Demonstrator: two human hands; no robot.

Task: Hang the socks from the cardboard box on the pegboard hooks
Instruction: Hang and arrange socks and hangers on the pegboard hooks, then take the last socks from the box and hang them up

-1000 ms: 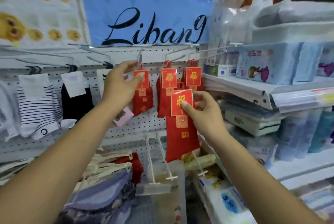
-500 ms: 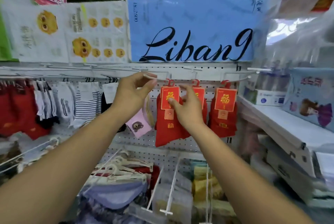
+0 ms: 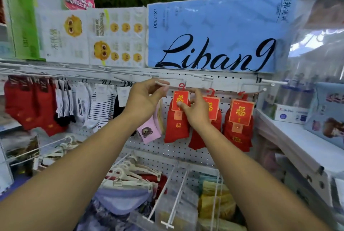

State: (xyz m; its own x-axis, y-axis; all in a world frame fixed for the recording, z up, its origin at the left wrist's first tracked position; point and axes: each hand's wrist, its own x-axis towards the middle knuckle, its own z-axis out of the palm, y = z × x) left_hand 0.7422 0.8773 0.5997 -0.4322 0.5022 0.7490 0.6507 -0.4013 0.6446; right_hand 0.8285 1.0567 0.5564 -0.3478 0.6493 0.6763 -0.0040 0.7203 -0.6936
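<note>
Red sock pair (image 3: 176,128) hangs leftmost in a row of three. Its plastic hanger loop (image 3: 181,86) sits at the white wire hook (image 3: 163,83) on the pegboard (image 3: 178,148); whether the loop is fully seated cannot be told.

Left hand (image 3: 143,98) pinches the hook's tip between thumb and forefinger. Right hand (image 3: 197,111) grasps the pair's header card (image 3: 179,98), thumb on its face. The cardboard box is not in view.

Judgement: keep the hook level, slide the loop well back from the tip, and let go of the card only once the pair hangs free and faces forward, in line with the neighbouring pairs (image 3: 239,132).

Legible:
- A gold 福 on each card and on the sock.
- "Liban9" and "18.2500" on the blue pack (image 3: 214,26) above.
- The white carton (image 3: 290,113) at right reads only partly, perhaps "X-Drink".
- Other print is too small to read.
</note>
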